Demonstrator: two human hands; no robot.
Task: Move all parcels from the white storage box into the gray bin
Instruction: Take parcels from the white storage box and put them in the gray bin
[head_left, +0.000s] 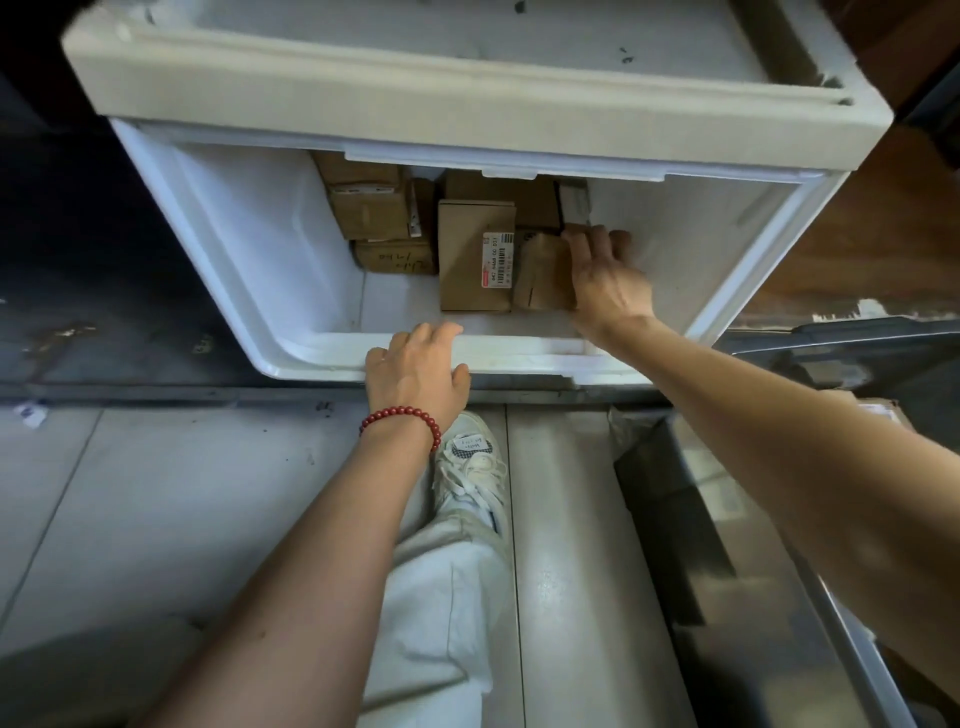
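White storage box (249, 249), lid raised, is being gripped at its front rim by the left hand (415, 371), with the fingers being curled over the edge; gray bin (769, 597) is being kept on the floor to the right, near the box. Brown parcels (369, 202) are being held toward the back of the box, with a labelled parcel (467, 260) in front and a small parcel (543, 275) just beside it on the right. The small parcel is being clasped by the right hand (608, 280), fingers closed over its far end; a red bead bracelet (402, 415) is being worn on the left wrist.
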